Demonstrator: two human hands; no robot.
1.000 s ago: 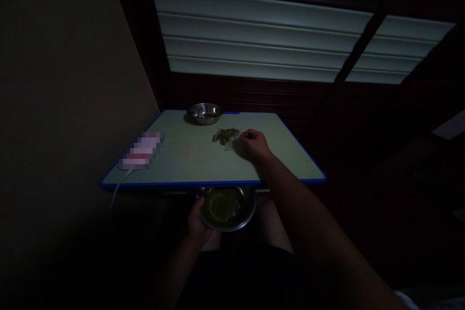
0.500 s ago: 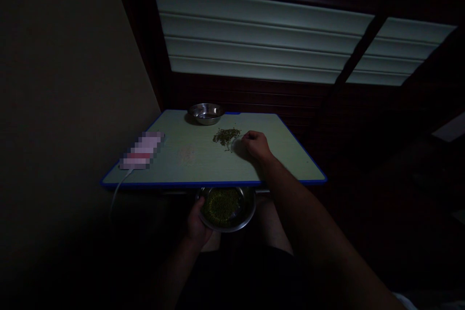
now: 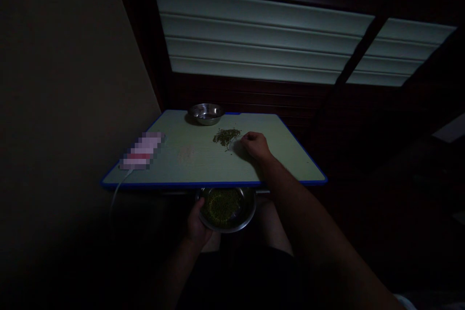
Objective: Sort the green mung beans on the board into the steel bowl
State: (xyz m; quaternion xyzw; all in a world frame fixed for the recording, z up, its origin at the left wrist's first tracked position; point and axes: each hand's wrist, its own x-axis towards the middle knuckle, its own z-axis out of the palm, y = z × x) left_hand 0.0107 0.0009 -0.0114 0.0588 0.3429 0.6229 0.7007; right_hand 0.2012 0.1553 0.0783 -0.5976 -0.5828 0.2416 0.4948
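Note:
My left hand [image 3: 199, 225] grips the left rim of a metal bowl [image 3: 236, 228] below the table's front edge, thumb over the rim. Small green beans [image 3: 222, 206] lie in this bowl. Over the table, my right hand [image 3: 255, 144] is closed, its fingers pinched on a small clear piece with a rounded edge [image 3: 234, 144]; its exact kind cannot be made out. That piece is at the right side of a loose pile of small greenish-brown beans [image 3: 225, 136] on the tabletop.
The pale table [image 3: 218, 169] has a blue edge. A second metal bowl [image 3: 206, 114] stands at its back left. At the left lies a blurred-out phone-like object [image 3: 142, 151] with a white cable [image 3: 118, 188]. Faint pale specks [image 3: 186, 154] are left of the pile.
Almost nothing differs. My right hand and the clear piece stay beside the pile with at most a slight shift, and my left hand keeps the bowl in place.

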